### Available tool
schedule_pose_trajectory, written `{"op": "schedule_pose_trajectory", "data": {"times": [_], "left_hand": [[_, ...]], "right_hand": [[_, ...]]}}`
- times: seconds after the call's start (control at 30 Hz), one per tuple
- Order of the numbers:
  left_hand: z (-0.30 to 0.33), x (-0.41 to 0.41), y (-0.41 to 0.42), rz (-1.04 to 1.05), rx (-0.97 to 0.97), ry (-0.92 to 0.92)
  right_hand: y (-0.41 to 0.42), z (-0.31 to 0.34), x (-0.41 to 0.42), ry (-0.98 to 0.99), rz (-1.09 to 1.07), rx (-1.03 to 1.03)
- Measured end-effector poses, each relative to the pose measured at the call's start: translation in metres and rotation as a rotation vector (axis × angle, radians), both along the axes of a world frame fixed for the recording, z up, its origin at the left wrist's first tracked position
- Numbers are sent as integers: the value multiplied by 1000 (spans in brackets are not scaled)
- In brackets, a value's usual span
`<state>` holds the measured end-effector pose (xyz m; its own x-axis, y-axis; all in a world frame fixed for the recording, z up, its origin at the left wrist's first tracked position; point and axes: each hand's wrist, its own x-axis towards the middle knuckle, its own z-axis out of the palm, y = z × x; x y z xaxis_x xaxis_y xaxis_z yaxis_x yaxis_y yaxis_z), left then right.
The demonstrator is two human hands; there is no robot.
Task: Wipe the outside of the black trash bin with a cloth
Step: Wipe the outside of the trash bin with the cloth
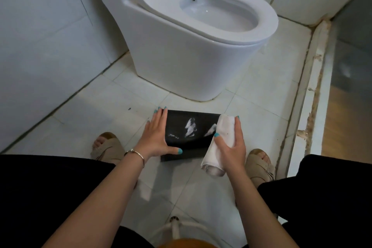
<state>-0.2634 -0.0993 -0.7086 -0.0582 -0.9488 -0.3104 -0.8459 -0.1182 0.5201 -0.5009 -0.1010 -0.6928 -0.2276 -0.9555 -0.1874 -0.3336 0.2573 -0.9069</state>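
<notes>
The black trash bin (189, 133) sits on the floor (261, 94) between your feet, just in front of the toilet (181, 46). White smears show on its upward dark surface.

Left hand (156, 135): fingers straight and flat against the bin's left side, thumb across the near edge; it braces rather than clasps. Right hand (231, 143): grip curled round the rolled white cloth (220, 143), which is pressed to the bin's right side.

Risks, as judged from here:
- The bin looks light. A hard stroke from the right could slide or tip it, as your left palm only pushes against it.
- The cloth is rolled thick, with its tail near the floor. It may pick up grit or unroll mid-stroke.
- Smears near the middle may only spread if you wipe with one patch of cloth.
</notes>
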Motion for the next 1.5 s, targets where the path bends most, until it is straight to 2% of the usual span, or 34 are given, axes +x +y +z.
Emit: {"op": "schedule_pose_trajectory", "data": {"times": [0.2, 0.37, 0.5, 0.63, 0.73, 0.83, 1.07, 1.17, 1.37, 1.5], "left_hand": [[0, 0, -22, -185, 11, -222], [2, 15, -27, -266, -52, -247], [-2, 20, -27, -295, 20, -314], [-2, 11, -24, -265, -36, -387], [-3, 6, -21, -203, -51, -331], [-5, 6, -21, -180, -67, -281], [-8, 6, -25, -165, -73, -271], [-7, 5, -21, -157, -71, -271], [-2, 2, -17, -142, -76, -267], [1, 2, -17, -146, -80, -270]], "right_hand": [[-8, 1, -4, -18, 71, -11], [-16, 0, -11, -39, 61, 5], [-27, 3, -16, 13, 65, 12], [-43, 7, -22, 169, 151, 71], [-54, 4, -23, 330, 221, 92], [-56, -3, -14, 377, 263, 125], [-57, -12, -4, 623, 203, 146], [-55, -12, -9, 571, 211, 109], [-60, -1, -15, 379, 73, 94], [-66, 9, -10, 392, 135, 122]]}}
